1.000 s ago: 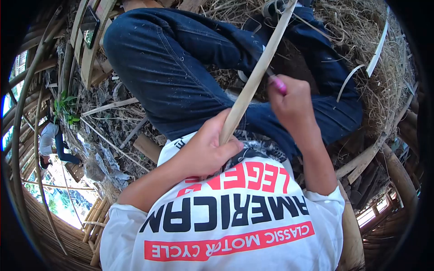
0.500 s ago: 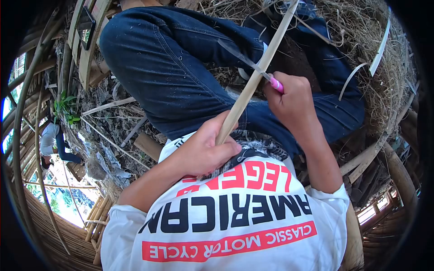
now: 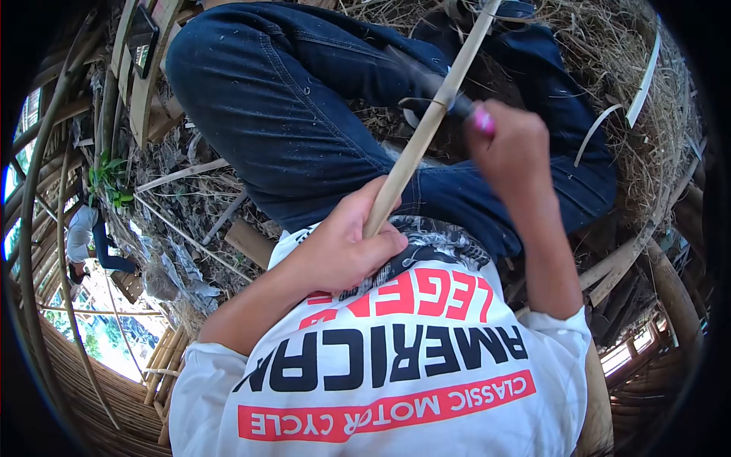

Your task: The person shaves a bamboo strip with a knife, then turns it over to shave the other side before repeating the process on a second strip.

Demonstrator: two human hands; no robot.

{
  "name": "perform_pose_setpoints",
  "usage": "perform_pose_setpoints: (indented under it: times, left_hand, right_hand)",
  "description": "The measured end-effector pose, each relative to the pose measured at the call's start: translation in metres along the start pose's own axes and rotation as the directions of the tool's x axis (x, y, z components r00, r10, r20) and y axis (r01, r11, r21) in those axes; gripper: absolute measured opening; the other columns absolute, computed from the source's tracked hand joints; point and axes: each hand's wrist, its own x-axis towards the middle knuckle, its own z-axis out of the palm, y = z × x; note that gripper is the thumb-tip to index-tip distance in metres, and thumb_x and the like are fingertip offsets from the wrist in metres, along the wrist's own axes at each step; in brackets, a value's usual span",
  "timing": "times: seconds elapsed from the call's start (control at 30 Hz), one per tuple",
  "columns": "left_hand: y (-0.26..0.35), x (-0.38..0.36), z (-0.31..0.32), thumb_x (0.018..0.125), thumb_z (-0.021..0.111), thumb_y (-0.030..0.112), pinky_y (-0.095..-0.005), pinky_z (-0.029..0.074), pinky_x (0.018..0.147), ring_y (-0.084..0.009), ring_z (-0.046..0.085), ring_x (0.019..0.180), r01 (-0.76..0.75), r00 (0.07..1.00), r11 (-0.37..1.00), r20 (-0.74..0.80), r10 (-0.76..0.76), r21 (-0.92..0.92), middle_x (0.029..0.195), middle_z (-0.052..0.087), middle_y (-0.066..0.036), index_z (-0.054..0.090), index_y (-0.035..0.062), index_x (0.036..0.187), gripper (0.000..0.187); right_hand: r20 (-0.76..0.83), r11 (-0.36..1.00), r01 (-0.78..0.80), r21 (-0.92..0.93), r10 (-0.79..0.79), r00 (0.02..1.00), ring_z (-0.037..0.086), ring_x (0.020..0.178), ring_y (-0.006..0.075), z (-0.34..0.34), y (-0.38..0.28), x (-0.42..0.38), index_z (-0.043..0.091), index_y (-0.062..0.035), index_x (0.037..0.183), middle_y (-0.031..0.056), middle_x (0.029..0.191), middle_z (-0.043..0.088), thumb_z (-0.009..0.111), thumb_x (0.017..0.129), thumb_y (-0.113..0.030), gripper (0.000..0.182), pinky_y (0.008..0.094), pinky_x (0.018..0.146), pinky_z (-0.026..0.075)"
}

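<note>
My left hand [image 3: 343, 247] is wrapped round the near end of a long pale bamboo strip [image 3: 415, 156], held close to my waist. The strip slants up and away to the right, past my crossed legs. In my closed right hand [image 3: 514, 145] is a knife [image 3: 483, 122] with a pink handle. Its blade, smeared by motion, crosses the strip near the upper middle and points up and left. A thin curl [image 3: 415, 102] stands out from the strip's left edge beside the blade.
Dry grass and shavings [image 3: 601, 68] cover the ground at the upper right. A phone [image 3: 145, 42] lies on boards at the upper left. Several sticks and bamboo pieces [image 3: 250, 242] lie left of my leg. Another person [image 3: 90, 238] is bent over far left.
My right hand has moved forward and slightly right along the strip with the knife, its blade now blurred. A curl shows at the strip's edge. My left hand stays nearly in place.
</note>
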Motion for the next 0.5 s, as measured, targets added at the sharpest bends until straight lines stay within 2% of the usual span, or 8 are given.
perform_pose_setpoints:
  times: [0.07, 0.13, 0.23, 0.3, 0.33, 0.4, 0.47, 0.5]
  left_hand:
    - [-0.003, 0.002, 0.000, 0.087, 0.056, -0.002, -0.0198, 0.026, 0.032, -0.0051, 0.038, 0.035, 0.014, 1.000, 1.000, 0.012, -0.014, 0.018, 0.051, 0.039, 0.002, 0.032, 0.0094, 0.099, 0.029]
    - [-0.004, 0.001, 0.000, 0.087, 0.056, -0.002, -0.0197, 0.025, 0.033, -0.0048, 0.038, 0.036, 0.033, 0.999, 0.999, 0.020, -0.034, 0.034, 0.052, 0.039, 0.002, 0.032, 0.0092, 0.100, 0.029]
    - [-0.001, 0.003, 0.001, 0.087, 0.058, -0.001, -0.0197, 0.026, 0.034, -0.0040, 0.039, 0.038, 0.012, 0.999, 0.999, -0.036, -0.011, 0.032, 0.055, 0.041, 0.002, 0.035, 0.0066, 0.108, 0.032]
    - [0.008, -0.001, 0.005, 0.086, 0.060, 0.001, -0.0200, 0.038, 0.046, -0.0054, 0.049, 0.053, 0.081, 0.992, 0.980, -0.107, -0.062, 0.179, 0.074, 0.048, -0.002, 0.036, 0.0022, 0.123, 0.044]
    - [0.003, -0.001, 0.004, 0.086, 0.060, 0.001, -0.0200, 0.038, 0.046, -0.0054, 0.049, 0.053, 0.088, 0.992, 0.979, -0.108, -0.069, 0.182, 0.074, 0.048, -0.002, 0.036, 0.0022, 0.123, 0.044]
    - [-0.010, 0.003, 0.003, 0.085, 0.061, 0.001, -0.0222, 0.045, 0.066, -0.0078, 0.054, 0.073, -0.110, 0.986, 0.946, -0.088, 0.143, 0.305, 0.097, 0.047, -0.006, 0.033, 0.0006, 0.136, 0.059]
    - [-0.008, 0.002, 0.005, 0.085, 0.061, 0.001, -0.0233, 0.045, 0.071, -0.0086, 0.054, 0.079, -0.063, 0.992, 0.950, -0.086, 0.093, 0.305, 0.103, 0.045, -0.007, 0.033, 0.0006, 0.138, 0.060]
    - [-0.006, 0.001, 0.004, 0.085, 0.061, 0.001, -0.0244, 0.045, 0.077, -0.0094, 0.053, 0.085, -0.015, 0.994, 0.951, -0.098, 0.048, 0.309, 0.108, 0.042, -0.007, 0.034, 0.0005, 0.139, 0.061]
  right_hand:
    - [0.046, 0.993, -0.097, -0.064, 0.100, 0.994, 0.062, 0.062, 0.0360, -0.004, 0.004, 0.006, 0.060, -0.0072, 0.068, 0.0164, 0.063, 0.061, 0.069, 0.076, -0.020, 0.018, 0.0439, 0.055, 0.049]
    - [-0.013, 0.983, 0.158, 0.089, -0.157, 0.987, 0.062, 0.061, 0.0356, -0.004, -0.011, -0.005, 0.060, -0.0068, 0.068, 0.0157, 0.063, 0.061, 0.068, 0.076, -0.020, 0.017, 0.0430, 0.054, 0.049]
    - [0.090, 0.997, 0.079, 0.019, -0.081, 0.993, 0.062, 0.061, 0.0349, -0.007, 0.001, 0.000, 0.060, -0.0060, 0.069, 0.0151, 0.063, 0.061, 0.069, 0.075, -0.019, 0.017, 0.0432, 0.055, 0.049]
    - [0.092, 0.998, 0.041, -0.046, -0.036, 0.995, 0.062, 0.061, 0.0350, -0.010, 0.001, 0.000, 0.062, -0.0061, 0.071, 0.0149, 0.063, 0.061, 0.070, 0.073, -0.020, 0.016, 0.0435, 0.056, 0.050]
    - [0.094, 0.999, 0.034, -0.042, -0.030, 0.995, 0.062, 0.061, 0.0350, -0.008, -0.003, -0.003, 0.062, -0.0061, 0.071, 0.0149, 0.063, 0.061, 0.070, 0.073, -0.020, 0.016, 0.0435, 0.056, 0.050]
    - [0.053, 0.988, 0.154, 0.009, -0.154, 0.987, 0.062, 0.062, 0.0356, -0.007, -0.007, -0.006, 0.064, -0.0069, 0.073, 0.0155, 0.063, 0.061, 0.068, 0.076, -0.020, 0.014, 0.0437, 0.057, 0.050]
    - [0.091, 0.989, -0.101, -0.110, 0.112, 0.990, 0.063, 0.064, 0.0362, -0.010, 0.018, 0.009, 0.066, -0.0090, 0.075, 0.0159, 0.066, 0.063, 0.068, 0.076, -0.022, 0.013, 0.0446, 0.058, 0.050]
    - [0.093, 0.994, -0.049, -0.100, 0.058, 0.994, 0.062, 0.064, 0.0364, -0.013, 0.015, 0.010, 0.065, -0.0086, 0.075, 0.0161, 0.066, 0.063, 0.067, 0.076, -0.022, 0.014, 0.0448, 0.058, 0.050]
